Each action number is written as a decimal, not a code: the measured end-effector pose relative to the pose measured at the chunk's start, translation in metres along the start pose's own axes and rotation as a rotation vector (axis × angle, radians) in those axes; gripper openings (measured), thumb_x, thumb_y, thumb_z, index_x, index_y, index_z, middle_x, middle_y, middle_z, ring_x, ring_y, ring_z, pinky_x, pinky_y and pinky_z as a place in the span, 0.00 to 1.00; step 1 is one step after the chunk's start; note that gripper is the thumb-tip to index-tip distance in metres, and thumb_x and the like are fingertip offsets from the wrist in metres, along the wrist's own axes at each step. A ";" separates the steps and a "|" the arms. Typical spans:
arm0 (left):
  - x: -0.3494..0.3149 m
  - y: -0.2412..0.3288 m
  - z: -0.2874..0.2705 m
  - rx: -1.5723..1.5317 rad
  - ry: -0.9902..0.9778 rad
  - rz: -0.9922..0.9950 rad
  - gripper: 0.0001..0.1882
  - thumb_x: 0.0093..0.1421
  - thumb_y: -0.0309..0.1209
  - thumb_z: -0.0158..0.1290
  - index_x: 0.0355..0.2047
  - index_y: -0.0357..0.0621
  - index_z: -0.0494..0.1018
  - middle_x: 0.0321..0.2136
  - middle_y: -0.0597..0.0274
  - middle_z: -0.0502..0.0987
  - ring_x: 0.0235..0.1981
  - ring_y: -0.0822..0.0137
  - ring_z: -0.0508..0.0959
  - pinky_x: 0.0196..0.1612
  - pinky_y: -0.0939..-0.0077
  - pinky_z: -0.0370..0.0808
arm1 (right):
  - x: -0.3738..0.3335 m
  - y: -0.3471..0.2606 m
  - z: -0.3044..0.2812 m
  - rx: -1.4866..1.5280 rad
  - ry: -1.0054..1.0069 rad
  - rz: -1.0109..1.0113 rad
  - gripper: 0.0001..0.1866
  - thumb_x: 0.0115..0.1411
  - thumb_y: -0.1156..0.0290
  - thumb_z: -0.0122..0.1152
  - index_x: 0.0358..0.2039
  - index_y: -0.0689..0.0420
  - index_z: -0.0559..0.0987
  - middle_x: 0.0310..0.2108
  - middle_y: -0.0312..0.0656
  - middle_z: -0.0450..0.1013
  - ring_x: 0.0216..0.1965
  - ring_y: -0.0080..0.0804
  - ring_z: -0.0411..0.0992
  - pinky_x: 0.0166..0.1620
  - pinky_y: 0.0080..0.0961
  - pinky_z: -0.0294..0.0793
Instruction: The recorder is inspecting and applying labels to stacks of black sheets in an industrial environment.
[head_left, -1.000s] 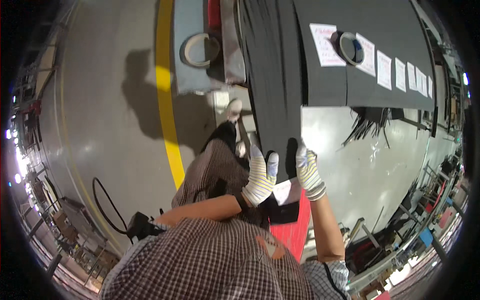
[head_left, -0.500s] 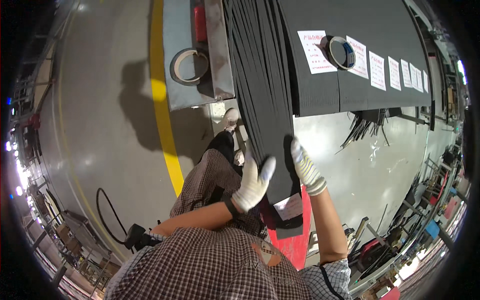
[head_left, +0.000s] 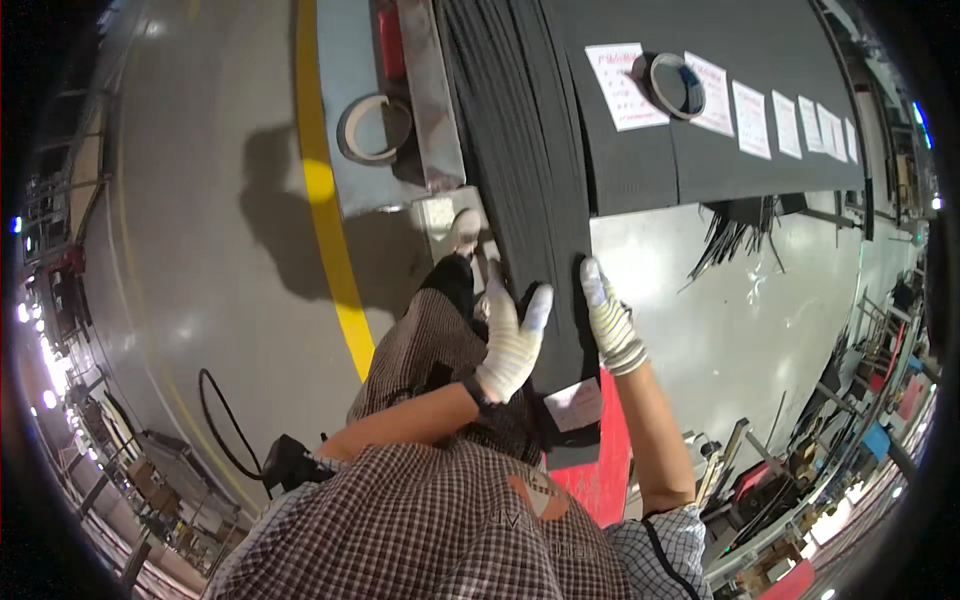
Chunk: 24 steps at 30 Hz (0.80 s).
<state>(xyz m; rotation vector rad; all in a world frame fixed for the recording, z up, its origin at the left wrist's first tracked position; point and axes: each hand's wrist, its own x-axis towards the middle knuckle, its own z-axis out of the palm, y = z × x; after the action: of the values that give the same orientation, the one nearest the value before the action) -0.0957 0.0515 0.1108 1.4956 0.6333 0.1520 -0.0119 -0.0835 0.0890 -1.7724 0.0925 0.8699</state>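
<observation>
A long bundle of thin black strips runs from the far edge toward my body, its near end carrying a white printed label. My left hand, in a pale striped knit glove, lies along the bundle's left side. Its thumb stands apart over the top and the fingers stretch forward, partly hidden by the strips. Against the right edge is my right hand, gloved alike, with straight fingers pointing away from me; their undersides are out of sight. Both hands are open, flanking the strips.
Right of the bundle, a black sheet stack bears several printed papers and a tape roll. Another tape roll lies on the grey metal table at left. A red surface sits beneath the near end.
The gloved hands stay at the bundle's sides, with only a slight shift. The far tables and papers have moved slightly upward in view.
</observation>
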 end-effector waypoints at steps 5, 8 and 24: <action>-0.026 -0.021 0.000 -0.040 -0.089 -0.076 0.35 0.64 0.31 0.50 0.64 0.30 0.45 0.58 0.41 0.60 0.58 0.52 0.64 0.61 0.63 0.60 | -0.018 -0.016 0.001 -0.064 0.078 0.074 0.32 0.67 0.46 0.43 0.52 0.64 0.73 0.40 0.47 0.77 0.43 0.37 0.74 0.47 0.30 0.72; -0.027 -0.016 0.016 0.236 0.110 0.361 0.38 0.65 0.31 0.48 0.67 0.34 0.38 0.64 0.34 0.50 0.63 0.39 0.55 0.63 0.53 0.54 | -0.019 0.000 0.000 -0.249 0.144 -0.337 0.30 0.69 0.50 0.38 0.51 0.67 0.72 0.45 0.51 0.74 0.48 0.38 0.72 0.49 0.33 0.70; -0.036 -0.035 0.006 -0.457 0.039 -0.218 0.44 0.59 0.32 0.57 0.66 0.35 0.40 0.58 0.49 0.59 0.57 0.63 0.65 0.56 0.73 0.67 | -0.026 -0.034 0.007 0.131 -0.221 -0.010 0.38 0.58 0.59 0.64 0.61 0.68 0.60 0.57 0.47 0.66 0.57 0.32 0.63 0.61 0.28 0.60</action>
<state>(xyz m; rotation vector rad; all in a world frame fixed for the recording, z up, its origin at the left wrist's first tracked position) -0.1330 0.0260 0.0874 0.9791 0.7328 0.1459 -0.0190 -0.0730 0.1309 -1.5446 -0.0035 1.0243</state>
